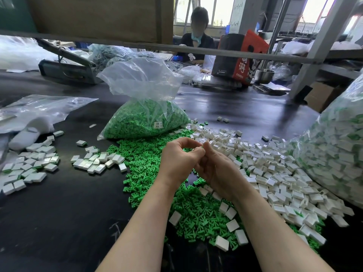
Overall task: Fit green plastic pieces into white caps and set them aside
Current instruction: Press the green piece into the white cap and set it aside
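Two bare hands: left hand (pixel 179 160), right hand (pixel 218 169). One clear bag of green pieces (pixel 145 107), open at the top. One large bag of finished white caps (pixel 337 142) at right. Loose green pieces (pixel 149 165) and loose white caps (pixel 275 173): too many to count. One second person (pixel 198 34) across the table. One steel bowl (pixel 264 75).

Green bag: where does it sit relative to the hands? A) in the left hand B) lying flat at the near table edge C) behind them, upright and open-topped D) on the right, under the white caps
C: the green bag stands open-topped on the table beyond the left hand and right hand, touched by neither.
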`<state>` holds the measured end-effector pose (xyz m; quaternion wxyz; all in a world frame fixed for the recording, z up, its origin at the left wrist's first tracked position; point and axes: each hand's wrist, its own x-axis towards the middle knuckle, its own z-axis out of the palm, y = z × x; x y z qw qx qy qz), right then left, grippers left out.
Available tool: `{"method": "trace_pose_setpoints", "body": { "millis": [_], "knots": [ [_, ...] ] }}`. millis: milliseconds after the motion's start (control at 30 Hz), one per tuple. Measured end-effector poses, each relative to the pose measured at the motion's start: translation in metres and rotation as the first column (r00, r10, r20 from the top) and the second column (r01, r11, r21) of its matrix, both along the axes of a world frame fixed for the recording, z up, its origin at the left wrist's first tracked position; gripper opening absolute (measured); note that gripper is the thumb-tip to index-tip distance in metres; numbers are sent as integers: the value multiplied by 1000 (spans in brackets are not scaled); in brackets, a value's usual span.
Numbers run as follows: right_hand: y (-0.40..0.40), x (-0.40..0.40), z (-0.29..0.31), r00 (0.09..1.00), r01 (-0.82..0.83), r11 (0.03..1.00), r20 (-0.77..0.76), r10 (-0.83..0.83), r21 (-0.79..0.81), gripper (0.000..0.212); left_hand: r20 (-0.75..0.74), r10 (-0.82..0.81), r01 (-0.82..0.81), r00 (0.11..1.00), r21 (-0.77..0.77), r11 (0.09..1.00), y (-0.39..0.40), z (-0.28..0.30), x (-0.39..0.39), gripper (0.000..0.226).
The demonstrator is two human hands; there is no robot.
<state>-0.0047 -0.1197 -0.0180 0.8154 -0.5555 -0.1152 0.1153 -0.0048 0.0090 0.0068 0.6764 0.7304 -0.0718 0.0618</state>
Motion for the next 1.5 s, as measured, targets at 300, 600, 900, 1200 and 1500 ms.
{"method": "trace_pose_setpoints", "body": {
  "millis": [300,600,900,1200,1500],
  "knots": [
    [-1,2,-5,999,33,999,21,-32,-20,48,-16,31,-31,999,18,999,-5,-3,1,17],
    [0,3,-9,998,32,999,46,-32,9,36,18,70,-71,997,56,996,-5,-3,1,14],
    [2,0,-2,1000,22,996,16,-21,-92,63,-56,-2,-4,998,-120,993,-2,-9,5,9],
    [1,0,-2,1000,6,997,-2,-6,-76,56,-123,-109,72,986,-269,960,1,-3,3,14],
    [0,2,-7,1000,1,996,20,1,-93,47,-37,-69,65,997,-112,992,-2,-6,4,14]
  ]
}}
